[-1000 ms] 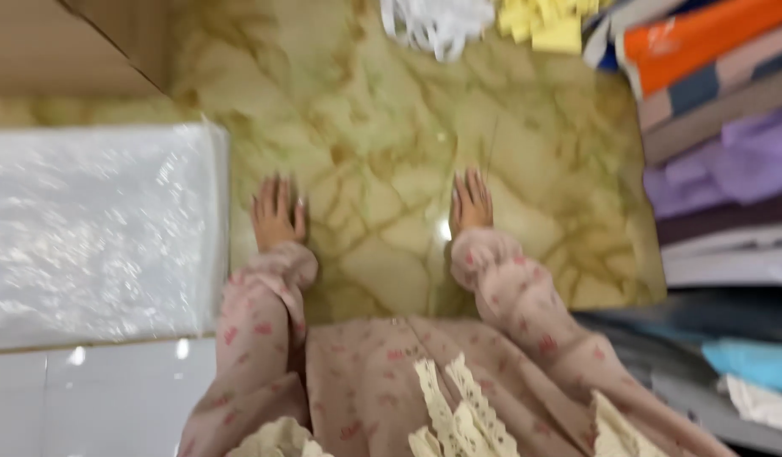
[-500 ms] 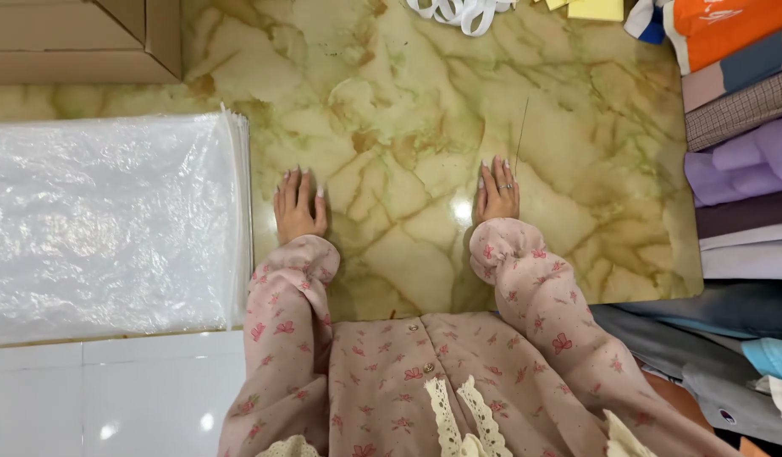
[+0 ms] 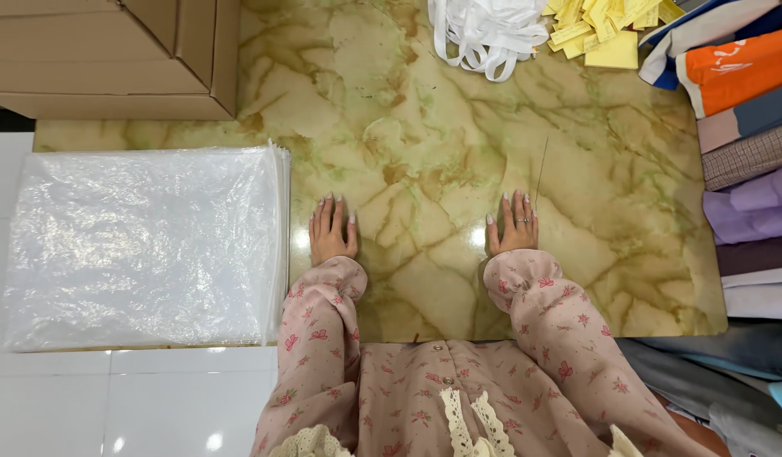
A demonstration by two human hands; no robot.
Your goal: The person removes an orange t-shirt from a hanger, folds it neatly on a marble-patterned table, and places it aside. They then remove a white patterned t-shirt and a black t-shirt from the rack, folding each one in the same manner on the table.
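Observation:
My left hand (image 3: 331, 228) lies flat, palm down, on a glossy green-and-tan marble tabletop (image 3: 425, 152), fingers slightly apart and holding nothing. My right hand (image 3: 511, 224) rests flat the same way about a forearm's length to the right, a ring on one finger. Both arms wear pink flowered sleeves. Just left of my left hand sits a stack of clear plastic bags (image 3: 145, 245). A thin dark thread (image 3: 541, 169) lies on the marble just above my right hand.
A brown cardboard box (image 3: 120, 55) stands at the back left. White ribbon loops (image 3: 484, 34) and yellow paper slips (image 3: 598, 30) lie at the back. Folded fabrics (image 3: 746, 144) in orange, purple, grey are stacked along the right edge. White floor tiles (image 3: 111, 406) show below left.
The view has steadied and shifted, bringing the cardboard box and ribbon into sight. Both hands stay flat on the marble in the same places.

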